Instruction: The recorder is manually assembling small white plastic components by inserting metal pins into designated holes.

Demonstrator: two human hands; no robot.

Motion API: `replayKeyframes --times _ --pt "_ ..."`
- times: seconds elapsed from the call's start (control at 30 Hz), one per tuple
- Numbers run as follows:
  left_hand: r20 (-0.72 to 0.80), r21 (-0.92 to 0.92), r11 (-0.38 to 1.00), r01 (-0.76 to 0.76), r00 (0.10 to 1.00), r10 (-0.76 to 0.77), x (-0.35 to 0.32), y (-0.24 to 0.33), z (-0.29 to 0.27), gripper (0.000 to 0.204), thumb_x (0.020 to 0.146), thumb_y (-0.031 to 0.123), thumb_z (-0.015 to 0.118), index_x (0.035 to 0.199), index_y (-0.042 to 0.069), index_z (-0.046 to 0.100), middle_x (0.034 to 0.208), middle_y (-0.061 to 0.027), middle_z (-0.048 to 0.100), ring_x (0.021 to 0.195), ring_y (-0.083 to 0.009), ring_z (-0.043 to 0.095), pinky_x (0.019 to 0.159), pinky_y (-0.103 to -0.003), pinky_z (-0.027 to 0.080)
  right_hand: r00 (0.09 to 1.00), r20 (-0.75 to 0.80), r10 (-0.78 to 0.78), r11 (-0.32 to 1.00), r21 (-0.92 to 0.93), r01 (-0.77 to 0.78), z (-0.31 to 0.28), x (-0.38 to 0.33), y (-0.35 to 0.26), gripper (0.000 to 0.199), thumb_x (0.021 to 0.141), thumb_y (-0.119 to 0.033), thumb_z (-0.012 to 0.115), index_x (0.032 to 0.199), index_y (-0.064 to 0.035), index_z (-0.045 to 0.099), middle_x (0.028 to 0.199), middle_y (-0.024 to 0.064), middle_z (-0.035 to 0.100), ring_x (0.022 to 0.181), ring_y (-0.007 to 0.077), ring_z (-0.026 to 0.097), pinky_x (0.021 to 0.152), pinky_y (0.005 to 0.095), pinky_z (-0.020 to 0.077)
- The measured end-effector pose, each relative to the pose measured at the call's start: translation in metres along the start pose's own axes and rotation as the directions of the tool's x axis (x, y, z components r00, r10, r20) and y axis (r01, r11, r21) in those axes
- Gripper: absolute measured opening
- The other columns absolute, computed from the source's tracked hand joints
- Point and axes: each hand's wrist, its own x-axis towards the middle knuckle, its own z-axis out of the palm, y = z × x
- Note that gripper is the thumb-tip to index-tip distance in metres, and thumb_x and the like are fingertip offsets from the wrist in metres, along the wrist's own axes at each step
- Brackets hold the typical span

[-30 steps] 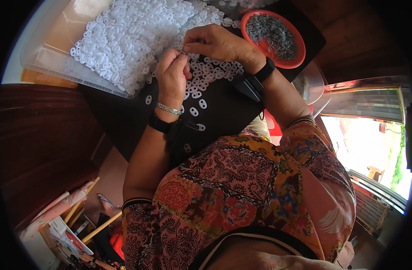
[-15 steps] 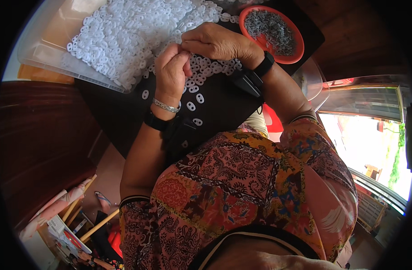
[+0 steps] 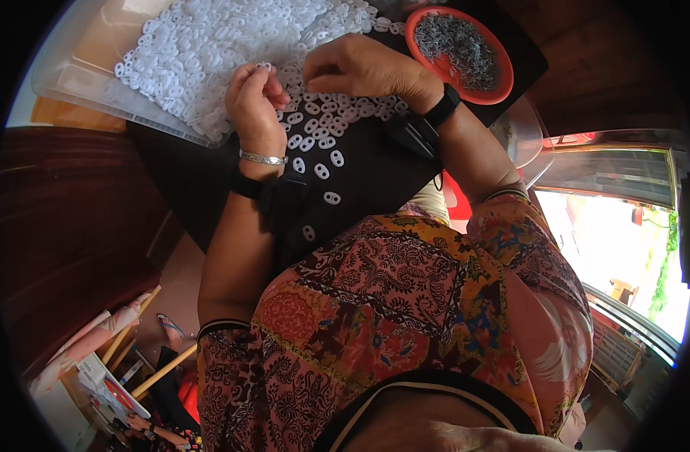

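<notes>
Pinched at the fingertips of my left hand (image 3: 254,104) is a small white oval plastic piece with two holes (image 3: 264,66). The hand is raised beside the edge of a heap of the same pieces (image 3: 202,68). My right hand (image 3: 364,66) hovers to its right, above more loose pieces, its fingers curled inward toward the thumb. What those fingers hold, if anything, is hidden. Under and between the hands, many white two-hole pieces (image 3: 328,120) lie scattered on the dark tabletop (image 3: 375,173). A few stray ones (image 3: 331,198) lie nearer to me.
A clear plastic tray (image 3: 126,113) carries the heap at the far left. At the far right sits an orange-red dish (image 3: 503,89) of small grey metal parts (image 3: 461,53). Clear plastic containers (image 3: 522,135) stand beyond the table's right edge. Dark wooden panelling (image 3: 66,211) is on the left.
My left hand has moved left, away from my right hand, and the white piece at its fingertips now shows. My right hand stays in nearly the same spot.
</notes>
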Motion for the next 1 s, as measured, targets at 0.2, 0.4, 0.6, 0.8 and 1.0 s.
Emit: replayKeyframes --times 0.2,0.4,0.6,0.8,1.0 --pt "-0.007 -0.019 0.999 -0.027 1.000 0.027 0.002 -0.002 0.000 0.013 0.084 0.013 0.053 0.077 0.003 0.056 0.058 -0.0017 0.050 0.048 -0.0121 0.045 0.046 -0.024 0.036 0.983 0.123 -0.138 0.976 -0.152 0.156 0.019 0.002 -0.012 0.021 0.077 -0.017 0.065 0.096 -0.0077 0.063 0.090 0.0071 0.060 0.079 0.0298 0.060 0.070 0.0383 0.0474" --pt "-0.004 -0.058 0.998 -0.026 1.000 0.026 0.002 -0.005 0.000 0.011 0.084 0.011 0.053 0.078 0.002 0.056 0.059 -0.0018 0.049 0.050 -0.0114 0.042 0.047 -0.024 0.036 0.987 0.144 -0.072 0.943 -0.314 0.114 0.024 0.004 -0.014 0.024 0.078 -0.018 0.065 0.100 -0.0088 0.061 0.092 0.0075 0.058 0.082 0.0306 0.060 0.072 0.0393 0.0481" --pt "0.002 -0.052 0.998 -0.036 0.999 0.036 0.003 -0.006 -0.001 0.011 0.083 0.011 0.053 0.079 0.002 0.056 0.060 -0.0017 0.049 0.051 -0.0116 0.043 0.047 -0.025 0.037 0.980 0.110 -0.166 0.958 -0.216 0.187 0.022 0.001 -0.010 0.023 0.077 -0.017 0.065 0.098 -0.0070 0.060 0.088 0.0090 0.057 0.080 0.0314 0.059 0.071 0.0401 0.0476" --pt "-0.001 -0.028 0.999 -0.040 0.999 0.040 0.003 -0.007 0.001 0.015 0.085 0.014 0.052 0.079 0.002 0.058 0.058 -0.0024 0.050 0.049 -0.0127 0.045 0.048 -0.025 0.035 0.988 0.146 -0.059 0.937 -0.332 0.105 0.022 0.000 -0.013 0.019 0.076 -0.018 0.064 0.090 -0.0063 0.060 0.086 0.0104 0.058 0.080 0.0320 0.059 0.070 0.0403 0.0472" --pt "-0.002 -0.012 0.999 -0.030 1.000 0.030 0.002 -0.006 0.000 0.014 0.085 0.014 0.052 0.079 0.002 0.058 0.059 -0.0027 0.050 0.049 -0.0129 0.044 0.048 -0.025 0.035 0.988 0.151 0.013 0.956 -0.290 0.032 0.020 0.000 -0.015 0.016 0.076 -0.017 0.063 0.086 -0.0056 0.058 0.083 0.0121 0.058 0.078 0.0331 0.059 0.069 0.0405 0.0473"
